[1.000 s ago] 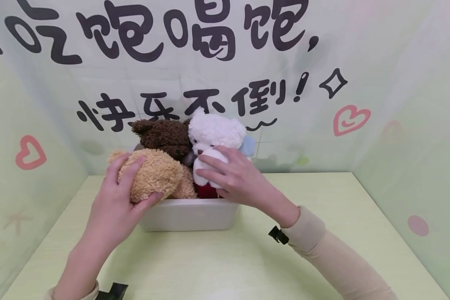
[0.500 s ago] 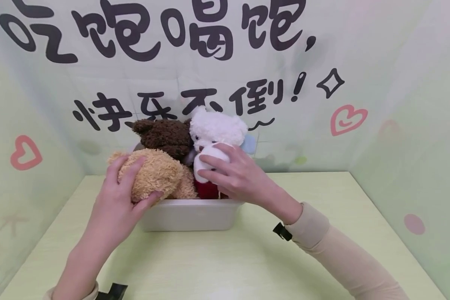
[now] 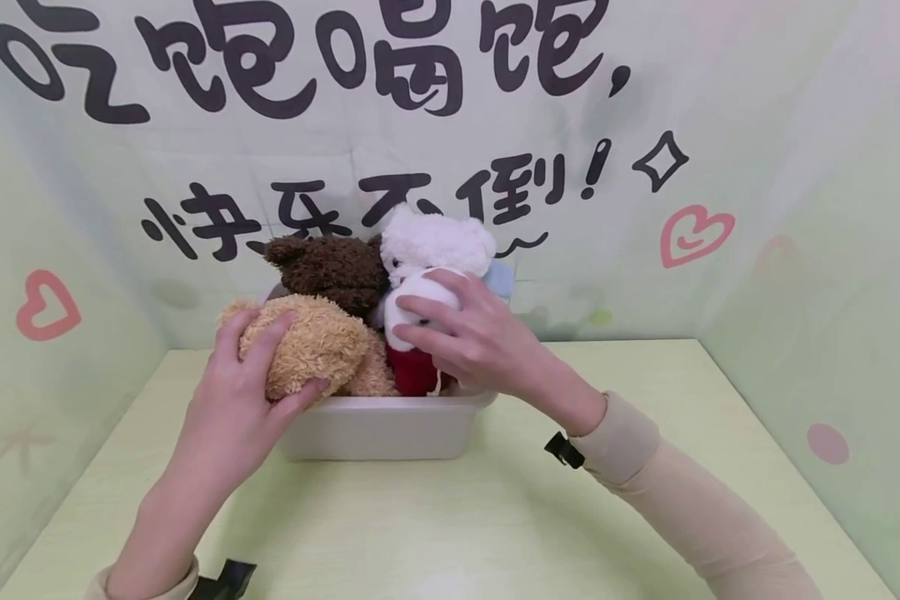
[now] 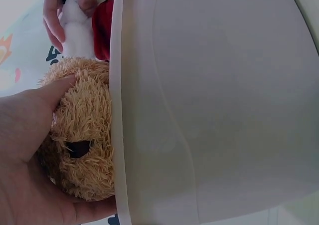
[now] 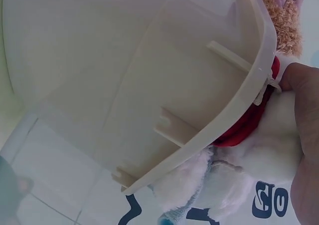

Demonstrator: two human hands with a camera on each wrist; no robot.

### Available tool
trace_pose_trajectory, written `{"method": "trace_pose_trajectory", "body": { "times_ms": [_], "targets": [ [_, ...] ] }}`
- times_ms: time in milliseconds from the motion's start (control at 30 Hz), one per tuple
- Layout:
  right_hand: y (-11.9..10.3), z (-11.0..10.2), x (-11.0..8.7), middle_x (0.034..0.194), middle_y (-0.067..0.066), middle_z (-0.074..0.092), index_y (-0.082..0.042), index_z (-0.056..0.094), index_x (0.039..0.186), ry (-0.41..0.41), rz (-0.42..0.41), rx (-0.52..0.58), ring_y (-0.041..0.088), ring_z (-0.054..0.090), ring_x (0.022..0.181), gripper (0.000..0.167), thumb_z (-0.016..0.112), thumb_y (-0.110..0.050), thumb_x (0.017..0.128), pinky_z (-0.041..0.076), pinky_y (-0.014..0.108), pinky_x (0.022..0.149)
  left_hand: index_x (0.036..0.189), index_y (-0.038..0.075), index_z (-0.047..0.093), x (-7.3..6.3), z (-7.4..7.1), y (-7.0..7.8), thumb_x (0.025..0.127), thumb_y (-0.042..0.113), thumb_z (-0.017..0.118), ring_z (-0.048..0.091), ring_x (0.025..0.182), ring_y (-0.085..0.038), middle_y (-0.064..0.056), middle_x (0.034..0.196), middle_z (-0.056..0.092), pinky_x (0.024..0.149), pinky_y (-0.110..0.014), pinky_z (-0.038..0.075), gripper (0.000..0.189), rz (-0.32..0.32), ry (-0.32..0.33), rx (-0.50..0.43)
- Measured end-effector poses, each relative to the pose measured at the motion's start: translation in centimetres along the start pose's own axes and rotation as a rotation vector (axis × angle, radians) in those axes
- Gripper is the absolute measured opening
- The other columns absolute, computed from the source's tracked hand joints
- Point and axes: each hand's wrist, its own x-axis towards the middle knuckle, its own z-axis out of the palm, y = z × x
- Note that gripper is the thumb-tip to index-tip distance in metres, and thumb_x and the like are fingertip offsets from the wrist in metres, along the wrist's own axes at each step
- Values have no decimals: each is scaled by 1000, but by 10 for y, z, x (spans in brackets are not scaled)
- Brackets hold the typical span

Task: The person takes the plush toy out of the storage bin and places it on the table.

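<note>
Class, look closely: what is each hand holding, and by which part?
The left hand grips the tan plush toy by its head; the right hand grips the red-clothed white toy by its head.

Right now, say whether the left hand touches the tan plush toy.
Touching: the left wrist view shows the left hand curled around the tan plush toy, its thumb on the fur.

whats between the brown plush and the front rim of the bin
The tan plush, held by the left grip, lies between the brown plush and the bin's front rim; the head view shows this.
</note>
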Motion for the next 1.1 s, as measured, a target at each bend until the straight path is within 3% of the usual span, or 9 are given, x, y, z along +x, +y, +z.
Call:
{"method": "trace_pose_trajectory", "body": {
  "times_ms": [467, 800, 1100],
  "targets": [
    [4, -8, -1, 117, 12, 73, -6, 78, 108, 83, -32, -28, 43, 63, 112, 25, 65, -3, 86, 54, 49, 90, 152, 10, 44, 5, -1, 1, 84, 23, 88, 50, 116, -63, -29, 154, 30, 71, -76, 47, 82, -65, -30, 29],
    [5, -14, 1, 115, 13, 73, -3, 77, 108, 146, -45, -55, 41, 65, 110, 23, 65, -2, 88, 51, 49, 102, 154, 10, 40, 3, -3, -1, 86, 25, 86, 50, 115, -62, -28, 156, 28, 68, -72, 48, 84, -81, -60, 31],
    [6, -20, 2, 112, 13, 74, -4, 77, 105, 211, -20, -74, 44, 64, 108, 24, 64, -1, 85, 53, 51, 98, 154, 13, 42, 1, 0, 0, 86, 26, 86, 51, 115, -60, -26, 155, 29, 67, -72, 49, 82, -83, -37, 31]
  ]
}}
